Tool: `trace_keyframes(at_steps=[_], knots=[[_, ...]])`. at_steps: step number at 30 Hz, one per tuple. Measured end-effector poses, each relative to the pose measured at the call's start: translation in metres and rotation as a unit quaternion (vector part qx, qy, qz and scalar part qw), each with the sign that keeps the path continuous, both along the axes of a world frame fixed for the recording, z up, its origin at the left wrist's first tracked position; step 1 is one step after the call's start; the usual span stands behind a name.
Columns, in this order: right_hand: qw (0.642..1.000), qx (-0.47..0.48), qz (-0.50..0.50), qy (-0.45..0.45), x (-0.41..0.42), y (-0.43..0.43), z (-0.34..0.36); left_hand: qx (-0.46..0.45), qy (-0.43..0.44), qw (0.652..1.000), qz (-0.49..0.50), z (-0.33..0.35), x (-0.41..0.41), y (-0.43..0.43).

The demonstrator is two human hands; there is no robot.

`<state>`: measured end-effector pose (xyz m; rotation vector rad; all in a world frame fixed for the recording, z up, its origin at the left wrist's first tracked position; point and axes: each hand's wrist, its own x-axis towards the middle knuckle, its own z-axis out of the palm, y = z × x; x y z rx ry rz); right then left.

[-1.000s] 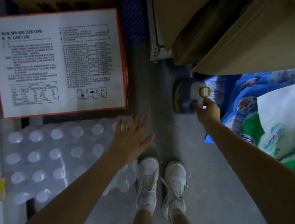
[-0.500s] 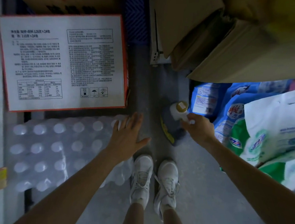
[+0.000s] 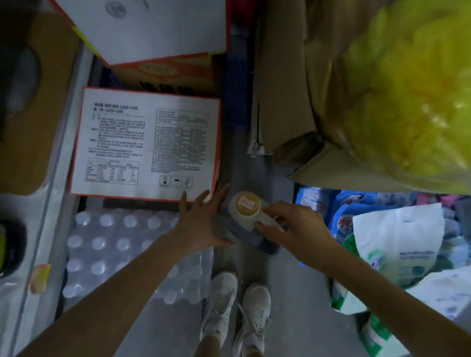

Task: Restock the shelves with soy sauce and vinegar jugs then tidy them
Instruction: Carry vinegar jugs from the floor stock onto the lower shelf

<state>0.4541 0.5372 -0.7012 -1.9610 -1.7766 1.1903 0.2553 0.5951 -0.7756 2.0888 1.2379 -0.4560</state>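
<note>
The jug [image 3: 247, 236] sits near mid-frame, at 12 o'clock of the person's shoes [image 3: 236, 306] and over the bare floor [image 3: 296, 311]. Its yellow cap [image 3: 245, 205] faces the camera, so the dark body is seen from above. Its base is hidden, so whether it is clear of the floor cannot be told.

The right hand [image 3: 295, 229] comes in from 4 o'clock, and its fingers [image 3: 275, 209] are curled round the pale handle [image 3: 262, 219] beside the cap. That is likely the load-bearing hold.

The left hand [image 3: 202, 223] comes in from 7 o'clock, its fingers [image 3: 221, 195] straight and spread flat against the jug's 9 o'clock side. It grasps nothing and probably steadies a heavy, sloshing load against swinging.

The aisle is narrow:
- A white-labelled box [image 3: 146, 145] lies at 10 o'clock of the jug.
- A wrapped water pack [image 3: 126, 242] lies at 8 o'clock.
- Detergent bags [image 3: 393, 249] lie at 3 o'clock.
- Brown cartons [image 3: 301, 98] lie at 1 o'clock.

This crowding probably explains the close two-handed carry. What looks like a shelf edge [image 3: 54, 179] runs at 9 o'clock, so a turn that way seems the next need.
</note>
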Motion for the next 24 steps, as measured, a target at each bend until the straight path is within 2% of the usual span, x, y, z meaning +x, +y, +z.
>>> trace_keyframes(at_steps=[3,10,13,16,21,24], knots=[[0.997,0.066,0.041,0.022,-0.001,0.018,0.046,-0.021,-0.081,0.994,0.075,0.034,-0.009,0.016],[0.989,0.085,0.043,0.110,-0.003,0.044,0.149,-0.005,-0.180,0.975,0.129,0.137,-0.016,0.045],[0.985,0.100,0.051,0.129,-0.005,0.050,0.183,-0.052,-0.205,0.961,0.177,0.174,-0.016,0.043],[0.981,0.114,0.061,0.143,-0.011,0.051,0.223,-0.043,-0.207,0.960,0.186,0.203,-0.018,0.035],[0.973,0.141,0.094,0.157,-0.020,0.047,0.286,-0.090,-0.266,0.932,0.229,0.246,-0.022,0.019],[0.968,0.172,0.095,0.156,-0.023,0.048,0.317,-0.109,-0.350,0.898,0.243,0.275,-0.021,0.010]])
